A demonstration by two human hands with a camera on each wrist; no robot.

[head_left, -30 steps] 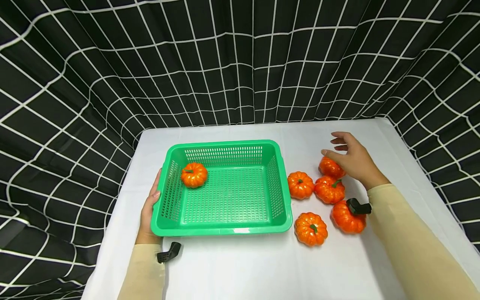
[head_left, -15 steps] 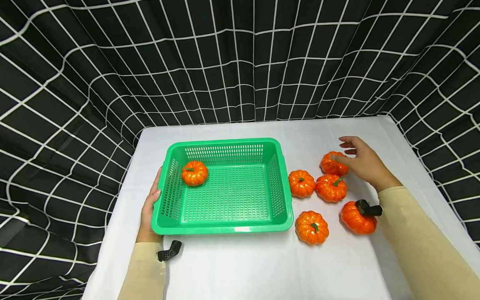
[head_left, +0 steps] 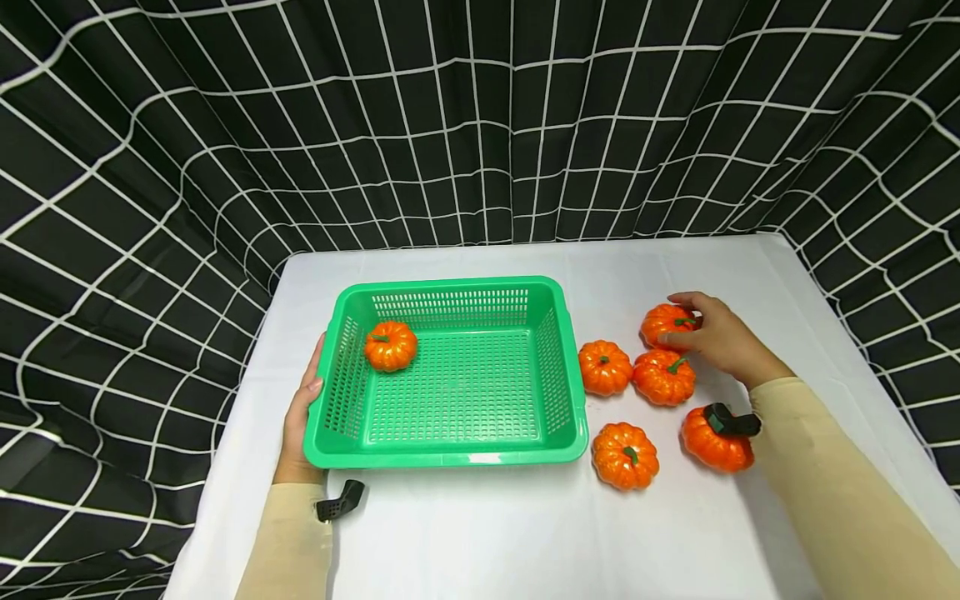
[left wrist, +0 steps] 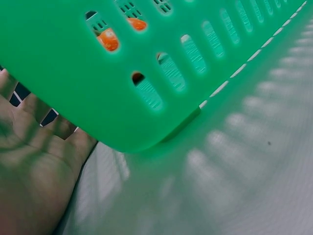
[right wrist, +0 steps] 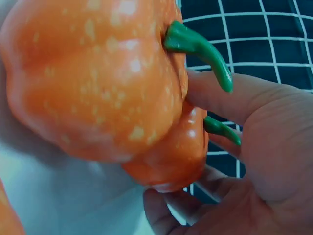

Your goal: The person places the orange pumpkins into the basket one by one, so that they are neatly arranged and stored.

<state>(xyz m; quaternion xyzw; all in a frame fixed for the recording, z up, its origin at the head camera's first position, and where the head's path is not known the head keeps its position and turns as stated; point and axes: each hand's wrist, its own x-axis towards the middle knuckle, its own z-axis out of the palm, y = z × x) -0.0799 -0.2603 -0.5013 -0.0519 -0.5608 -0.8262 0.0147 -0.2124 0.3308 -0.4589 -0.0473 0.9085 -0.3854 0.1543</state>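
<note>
My left hand [head_left: 298, 425] holds the left side of a green plastic basket [head_left: 450, 459], thumb at the rim and fingers along the outer wall; in the left wrist view its palm [left wrist: 34, 166] lies beside the slotted wall. One orange pumpkin [head_left: 391, 347] with a green stem sits in the basket's back left part. On the right, my right hand [head_left: 723, 337] grips the rearmost loose pumpkin [head_left: 663, 323], thumb on the near side and fingers round the far side. The right wrist view shows this pumpkin [right wrist: 171, 154] partly hidden behind a nearer pumpkin [right wrist: 98, 78].
Just in front of the gripped pumpkin sits another pumpkin [head_left: 663, 379], beside one [head_left: 604, 367] close to the basket. Nearer lie a pumpkin [head_left: 626, 456] and one [head_left: 716, 442] partly under the right wrist's camera. A black grid curtain [head_left: 480, 125] surrounds the white table [head_left: 450, 533].
My right hand, first hovering over the rearmost pumpkin, drew back to the right, then came down and closed round it. That pumpkin's stem has turned into view. The left hand stays on the basket.
</note>
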